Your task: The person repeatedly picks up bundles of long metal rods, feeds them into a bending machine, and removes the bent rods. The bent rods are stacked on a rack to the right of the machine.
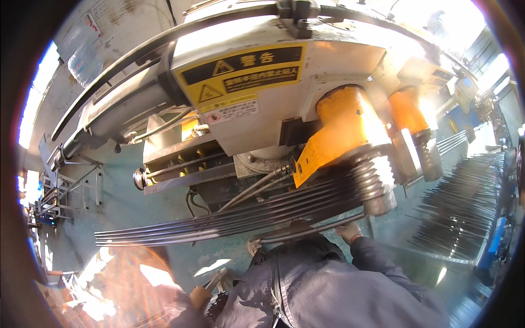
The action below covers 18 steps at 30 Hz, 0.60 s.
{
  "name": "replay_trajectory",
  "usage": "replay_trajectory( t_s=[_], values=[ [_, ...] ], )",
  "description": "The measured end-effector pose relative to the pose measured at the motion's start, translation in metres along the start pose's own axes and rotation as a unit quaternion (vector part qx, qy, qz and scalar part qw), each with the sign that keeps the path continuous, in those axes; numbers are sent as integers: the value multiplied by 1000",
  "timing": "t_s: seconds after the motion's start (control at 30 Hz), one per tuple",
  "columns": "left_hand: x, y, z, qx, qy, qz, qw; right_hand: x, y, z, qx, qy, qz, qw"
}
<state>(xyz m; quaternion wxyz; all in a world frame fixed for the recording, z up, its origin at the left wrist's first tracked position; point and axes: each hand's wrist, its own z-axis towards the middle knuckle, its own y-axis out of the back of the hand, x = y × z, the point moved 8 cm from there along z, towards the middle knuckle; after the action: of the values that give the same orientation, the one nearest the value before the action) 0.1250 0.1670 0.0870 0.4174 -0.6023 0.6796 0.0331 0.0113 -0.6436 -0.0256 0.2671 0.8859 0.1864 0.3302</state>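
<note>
A short dark metal rod (306,233) runs crosswise just in front of my jacket, below the machine. At its left end is my left hand (254,247), in a pale glove and closed on the rod; its fingers are small and partly hidden. My right hand (349,232), gloved too, is closed around the rod's right part, under the ribbed metal roller. Just beyond the rod, several long parallel steel rods (219,224) stretch left from the grooved roller (376,180). Above that roller sits an orange guard (344,126) on the light machine housing (262,115).
A second orange guard (407,109) with its roller stands farther right. On the right, a metal rack (454,251) carries many thin rods. A sunlit brown surface (131,279) lies at the lower left. A metal frame stand (82,186) is at the far left.
</note>
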Motion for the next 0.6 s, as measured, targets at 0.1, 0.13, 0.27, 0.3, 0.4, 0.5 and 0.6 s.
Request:
replay_trajectory(
  t_s=[0.1,0.13,0.27,0.3,0.4,0.5,0.6],
  values=[
    [118,-25,-51,27,120,-2,992,-29,37,36,-13,4,0,1000],
    [150,-39,-75,91,148,23,985,-39,50,47,-22,2,-2,1000],
    [188,-114,-157,295,-303,633,649,-67,82,83,-68,13,10,998],
    [199,-123,-170,294,-348,721,522,-70,85,89,-83,19,15,996],
    [199,-140,-188,275,-378,801,374,-73,87,100,-136,65,39,988],
    [190,-162,-203,275,-419,832,240,-82,69,93,-71,30,117,990],
    [187,-181,-219,274,-420,855,132,-68,66,53,-95,58,87,990]
  ],
)
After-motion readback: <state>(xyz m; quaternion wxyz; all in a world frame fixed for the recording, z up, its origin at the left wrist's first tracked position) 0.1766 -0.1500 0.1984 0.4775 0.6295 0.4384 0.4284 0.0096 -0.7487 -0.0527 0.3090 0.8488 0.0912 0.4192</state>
